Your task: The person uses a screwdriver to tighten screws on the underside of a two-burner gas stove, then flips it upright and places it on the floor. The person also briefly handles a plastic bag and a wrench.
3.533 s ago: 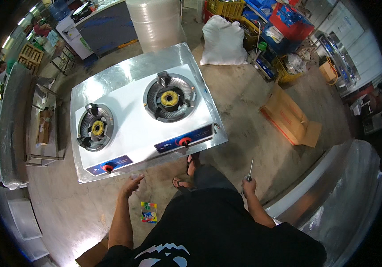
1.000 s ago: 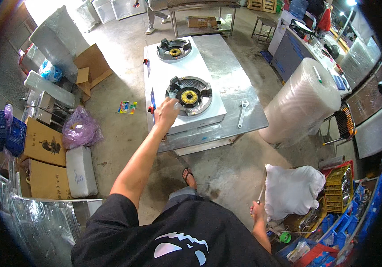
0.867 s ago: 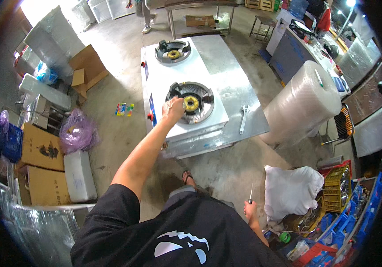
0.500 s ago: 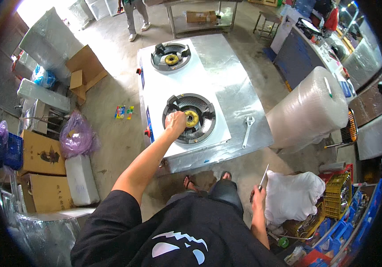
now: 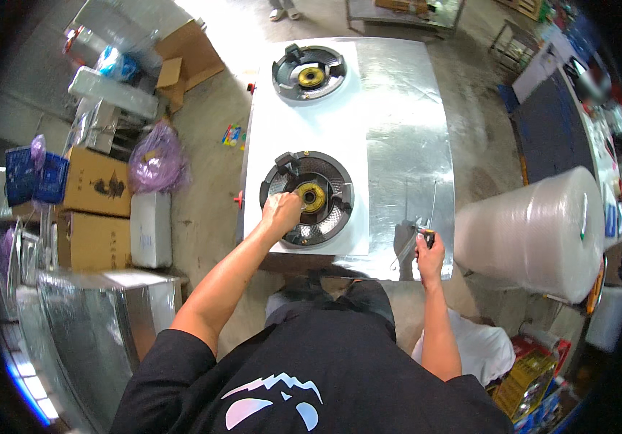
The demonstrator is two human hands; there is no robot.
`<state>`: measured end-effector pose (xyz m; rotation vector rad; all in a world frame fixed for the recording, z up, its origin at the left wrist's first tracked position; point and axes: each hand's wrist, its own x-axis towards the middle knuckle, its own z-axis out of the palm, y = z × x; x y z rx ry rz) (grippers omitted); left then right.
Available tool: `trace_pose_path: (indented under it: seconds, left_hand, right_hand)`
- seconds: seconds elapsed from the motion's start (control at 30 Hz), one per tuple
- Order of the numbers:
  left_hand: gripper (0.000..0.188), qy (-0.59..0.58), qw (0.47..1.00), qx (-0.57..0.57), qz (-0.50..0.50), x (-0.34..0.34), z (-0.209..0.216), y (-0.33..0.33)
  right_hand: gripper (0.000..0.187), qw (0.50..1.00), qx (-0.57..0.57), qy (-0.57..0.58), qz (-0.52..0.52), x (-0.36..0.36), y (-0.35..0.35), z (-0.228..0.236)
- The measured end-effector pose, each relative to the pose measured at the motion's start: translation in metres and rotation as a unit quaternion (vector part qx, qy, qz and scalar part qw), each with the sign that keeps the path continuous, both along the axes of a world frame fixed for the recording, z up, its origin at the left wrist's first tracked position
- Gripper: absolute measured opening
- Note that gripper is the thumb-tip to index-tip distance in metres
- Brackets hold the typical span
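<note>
My left hand (image 5: pixel 282 212) is closed at the left inner side of the near burner (image 5: pixel 342 177), beside its brass centre (image 5: pixel 311 197). Whatever its fingers may hold is hidden. In my right hand (image 5: pixel 430 260) is a screwdriver (image 5: pixel 427 235) with a dark and yellow handle, its long thin shaft pointing away from me over the metal table top (image 5: pixel 405 137). An adjustable wrench (image 5: pixel 402 254) lies under it, partly covered by the hand and its shadow. Both burners sit on a white stove top (image 5: pixel 303 130); the far burner (image 5: pixel 336 85) is untouched.
A big roll of bubble wrap (image 5: pixel 528 231) stands right of the table. Cardboard boxes (image 5: pixel 97 184), a purple plastic bag (image 5: pixel 157 163) and wrapped goods (image 5: pixel 79 311) are on the left. At the lower right are a white sack (image 5: pixel 474 347) and a yellow basket (image 5: pixel 524 383).
My right hand has risen from beside the table to over its near right part, bringing the screwdriver above the wrench. My left hand stays at the near burner. The view has shifted.
</note>
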<state>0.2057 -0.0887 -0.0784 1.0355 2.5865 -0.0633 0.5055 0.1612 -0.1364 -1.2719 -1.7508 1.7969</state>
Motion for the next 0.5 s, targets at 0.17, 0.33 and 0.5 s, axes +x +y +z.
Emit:
trace_pose_path:
  seconds: [0.17, 0.33, 0.5]
  left_hand:
    - [0.019, 0.003, 0.999, -0.032, 0.021, 0.003, 0.002, 0.008]
    - [0.023, -0.009, 0.994, -0.079, 0.075, 0.005, 0.001, 0.018]
    - [0.026, 0.007, 0.955, 0.23, 0.189, 0.051, 0.016, -0.016]
  right_hand:
    - [0.018, 0.997, -0.04, 0.049, 0.047, -0.037, 0.044, -0.028]
    - [0.022, 0.992, -0.06, 0.103, 0.045, -0.071, 0.047, -0.046]
    - [0.022, 0.995, 0.09, 0.041, 0.032, -0.081, 0.032, -0.057]
